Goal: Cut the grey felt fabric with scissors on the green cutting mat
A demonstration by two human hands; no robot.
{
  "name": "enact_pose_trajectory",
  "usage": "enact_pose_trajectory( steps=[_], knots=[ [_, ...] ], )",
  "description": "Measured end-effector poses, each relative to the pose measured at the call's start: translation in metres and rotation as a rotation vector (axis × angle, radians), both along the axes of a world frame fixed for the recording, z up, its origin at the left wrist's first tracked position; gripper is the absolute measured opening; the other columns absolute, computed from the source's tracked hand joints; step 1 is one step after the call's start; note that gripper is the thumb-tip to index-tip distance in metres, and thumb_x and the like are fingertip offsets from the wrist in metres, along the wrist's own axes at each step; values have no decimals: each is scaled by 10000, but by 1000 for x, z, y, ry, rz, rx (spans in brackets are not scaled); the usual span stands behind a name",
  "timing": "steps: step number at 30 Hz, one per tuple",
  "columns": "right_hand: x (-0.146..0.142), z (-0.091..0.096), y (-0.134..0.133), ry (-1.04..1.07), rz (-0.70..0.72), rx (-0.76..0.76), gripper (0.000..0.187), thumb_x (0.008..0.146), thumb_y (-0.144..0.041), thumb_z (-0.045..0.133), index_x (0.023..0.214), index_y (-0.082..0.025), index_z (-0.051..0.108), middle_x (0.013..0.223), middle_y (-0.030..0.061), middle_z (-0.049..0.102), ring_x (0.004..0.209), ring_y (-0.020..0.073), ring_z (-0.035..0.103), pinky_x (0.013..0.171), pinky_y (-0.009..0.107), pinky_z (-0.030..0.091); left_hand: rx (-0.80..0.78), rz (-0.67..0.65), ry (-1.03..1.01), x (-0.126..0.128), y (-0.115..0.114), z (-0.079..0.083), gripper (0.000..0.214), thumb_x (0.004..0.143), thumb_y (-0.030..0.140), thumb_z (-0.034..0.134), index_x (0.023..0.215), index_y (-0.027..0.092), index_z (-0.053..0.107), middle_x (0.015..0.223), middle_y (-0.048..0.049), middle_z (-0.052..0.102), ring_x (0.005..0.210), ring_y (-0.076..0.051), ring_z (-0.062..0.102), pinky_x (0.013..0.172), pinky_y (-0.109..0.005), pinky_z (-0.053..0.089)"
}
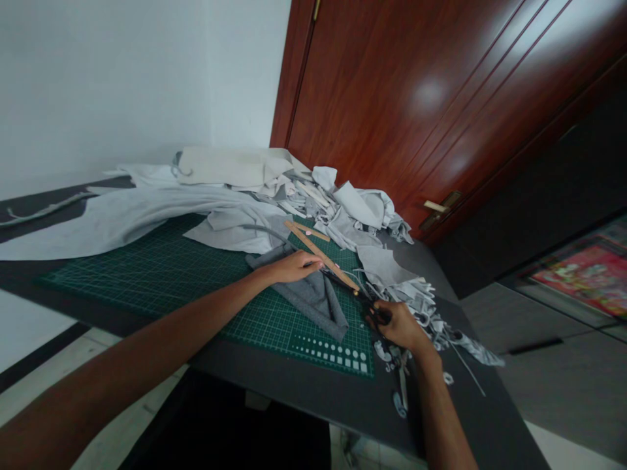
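My right hand (400, 324) is closed round the black handles of a pair of scissors (379, 316). Their blades point up and left along the edge of a dark grey cloth (321, 301), which lies folded on a green cutting mat (196, 287). My left hand (295, 266) pinches that cloth at its upper edge, close to the blade tips; the exact grip is partly hidden by the fingers. Just beyond the blades lies a wooden folding ruler (321, 253), bent into a narrow angle, touching or nearly touching the scissors.
Light grey fabric (132, 212) stretches over the table's left side. A cream cloth (225, 166) and heaped scraps (337, 219) line the back, reaching down the right side. Metal tools (402, 382) lie by my right forearm. A wooden door (382, 85) stands behind.
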State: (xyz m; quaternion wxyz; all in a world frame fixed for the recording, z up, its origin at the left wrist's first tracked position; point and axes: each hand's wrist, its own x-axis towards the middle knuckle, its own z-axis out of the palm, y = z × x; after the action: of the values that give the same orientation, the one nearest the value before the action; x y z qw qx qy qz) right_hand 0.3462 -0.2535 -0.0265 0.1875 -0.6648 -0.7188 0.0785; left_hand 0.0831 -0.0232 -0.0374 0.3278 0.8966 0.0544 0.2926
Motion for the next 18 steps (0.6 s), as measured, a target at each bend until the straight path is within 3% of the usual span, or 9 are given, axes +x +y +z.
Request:
enact_pose_trajectory(
  steps=[7, 13, 18],
  knots=[
    [-2, 3, 0, -18, -11, -1, 188, 841, -320, 608, 712, -193, 557, 602, -21, 556, 539, 127, 500, 544, 229, 356, 9, 11, 0, 0, 0, 1, 354, 1009, 345, 442, 824, 141, 663, 813, -36, 692, 774, -160, 631, 731, -246, 445],
    [0, 3, 0, -30, -28, -16, 184, 842, -313, 611, 714, -182, 602, 603, -21, 561, 538, 122, 495, 539, 232, 338, -9, 2, 5, 0, 0, 0, 330, 1015, 345, 444, 931, 149, 696, 899, -44, 731, 849, -165, 650, 801, -243, 463],
    [3, 3, 0, -14, -16, -24, 198, 857, -314, 610, 716, -177, 633, 602, -17, 572, 549, 128, 514, 543, 234, 335, 0, 12, 4, -1, -1, 1, 344, 1006, 352, 451, 906, 135, 699, 879, -48, 727, 824, -175, 650, 788, -253, 468]
  ],
)
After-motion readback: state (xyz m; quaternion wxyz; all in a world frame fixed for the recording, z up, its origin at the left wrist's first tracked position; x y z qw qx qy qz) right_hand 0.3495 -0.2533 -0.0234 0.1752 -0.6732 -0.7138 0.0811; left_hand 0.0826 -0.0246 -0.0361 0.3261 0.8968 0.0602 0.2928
